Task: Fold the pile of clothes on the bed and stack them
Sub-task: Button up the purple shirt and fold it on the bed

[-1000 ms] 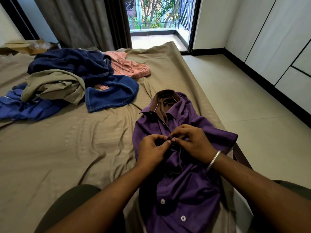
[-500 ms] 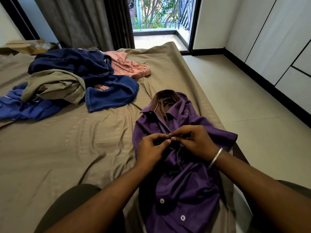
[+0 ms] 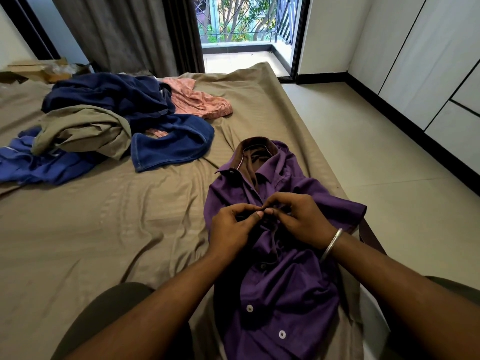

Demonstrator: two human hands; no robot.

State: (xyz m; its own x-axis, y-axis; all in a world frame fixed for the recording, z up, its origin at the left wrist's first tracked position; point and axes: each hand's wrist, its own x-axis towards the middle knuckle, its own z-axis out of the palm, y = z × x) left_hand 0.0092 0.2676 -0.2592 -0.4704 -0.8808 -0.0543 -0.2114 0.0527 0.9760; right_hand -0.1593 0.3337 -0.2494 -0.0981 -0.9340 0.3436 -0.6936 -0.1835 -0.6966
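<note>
Crumpled purple button-front shirt point(image 3: 275, 281) lies face-up near bed's right edge, on tan bedsheet point(image 3: 104, 229). Left hand point(image 3: 231, 229) and right hand point(image 3: 298, 219) both pinch its placket mid-chest, likely fastening a button. Judgement: early stage; no folded stack visible. Heap of navy, olive, blue, pink garments point(image 3: 117, 120) lies untouched, well apart, far left.

A purple shirt point(image 3: 275, 289) lay flat on the bed point(image 3: 104, 229), collar far away (two white buttons showed near the bottom). The pile of clothes point(image 3: 124, 126) sat farther back: dark blue, tan and pink things, all messy, not folded.
</note>
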